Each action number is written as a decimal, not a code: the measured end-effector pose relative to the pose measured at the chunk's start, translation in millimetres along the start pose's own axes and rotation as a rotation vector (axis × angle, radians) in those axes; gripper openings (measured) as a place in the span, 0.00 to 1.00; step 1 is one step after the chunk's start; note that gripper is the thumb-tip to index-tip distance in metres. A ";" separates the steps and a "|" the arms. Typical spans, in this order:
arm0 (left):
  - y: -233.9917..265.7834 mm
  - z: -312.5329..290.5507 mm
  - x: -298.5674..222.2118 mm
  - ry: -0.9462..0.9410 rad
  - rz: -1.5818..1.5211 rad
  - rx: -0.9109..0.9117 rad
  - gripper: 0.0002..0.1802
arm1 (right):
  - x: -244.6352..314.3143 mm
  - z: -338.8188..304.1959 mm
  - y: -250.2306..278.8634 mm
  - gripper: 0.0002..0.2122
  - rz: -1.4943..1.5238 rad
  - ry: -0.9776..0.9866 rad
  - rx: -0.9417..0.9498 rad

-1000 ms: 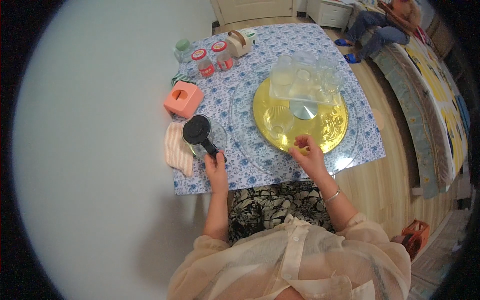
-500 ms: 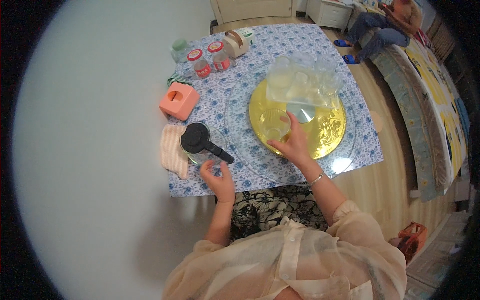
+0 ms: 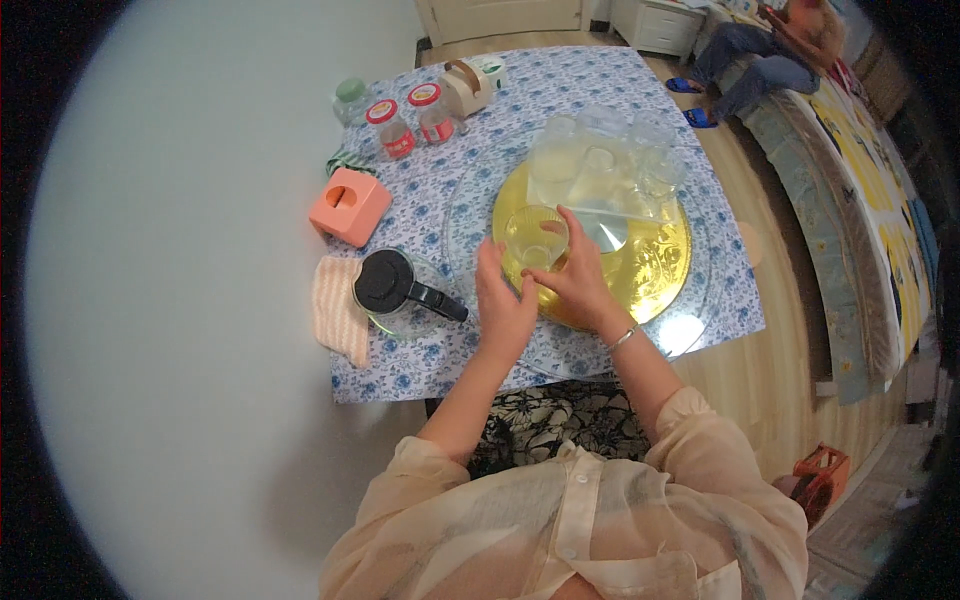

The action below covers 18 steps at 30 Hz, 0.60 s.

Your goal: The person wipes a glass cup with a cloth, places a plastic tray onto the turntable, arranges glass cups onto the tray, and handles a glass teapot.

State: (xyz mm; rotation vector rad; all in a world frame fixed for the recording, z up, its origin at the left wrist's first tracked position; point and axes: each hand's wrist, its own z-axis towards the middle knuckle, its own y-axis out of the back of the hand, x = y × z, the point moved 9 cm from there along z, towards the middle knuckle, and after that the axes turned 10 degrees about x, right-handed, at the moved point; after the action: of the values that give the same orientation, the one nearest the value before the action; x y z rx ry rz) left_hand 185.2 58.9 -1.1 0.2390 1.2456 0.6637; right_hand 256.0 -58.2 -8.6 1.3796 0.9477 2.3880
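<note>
Above the gold round tray (image 3: 655, 270), a clear ribbed drinking glass (image 3: 537, 230) is held in my right hand (image 3: 583, 285), with thumb and fingers around its right side. My left hand (image 3: 505, 310) is at the glass's lower left, fingers stretched and thumb apart; whether it touches the glass I cannot tell. Farther back on the gold tray stands a clear tray (image 3: 560, 203) with several clear glasses (image 3: 655, 170) on it. To the left of my hands sits a glass kettle with a black lid and handle (image 3: 385, 282).
A pink knitted cloth (image 3: 340, 310), a coral tissue box (image 3: 350, 207), two red-lidded jars (image 3: 435, 120), a green-lidded jar (image 3: 352, 98) and a cream container with a brown handle (image 3: 465, 88) line the table's left side. A person (image 3: 765, 65) sits on the bed at right.
My left hand has moved right and forward, from beside the kettle's handle to the glass. My right hand has shifted slightly left and forward with the glass.
</note>
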 end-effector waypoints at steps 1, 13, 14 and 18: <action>-9.0 2.8 7.2 0.048 -0.086 0.040 0.35 | -3.2 1.2 0.5 0.44 0.000 0.001 0.003; 1.9 -25.2 7.9 -0.013 -0.132 0.035 0.32 | -6.7 -21.4 15.7 0.36 0.116 0.011 0.025; 13.7 -33.9 1.0 -0.045 -0.142 0.009 0.29 | -10.5 -31.6 26.8 0.32 0.150 -0.046 -0.058; 59.8 -67.0 -8.2 -0.208 -0.066 -0.077 0.26 | 16.0 -62.8 16.9 0.21 0.338 -0.163 0.030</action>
State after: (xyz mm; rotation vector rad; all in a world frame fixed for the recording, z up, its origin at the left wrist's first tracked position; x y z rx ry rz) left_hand 101.7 89.2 14.5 0.1967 1.0229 0.6123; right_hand 196.8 -89.8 -8.8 1.8426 0.7607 2.4465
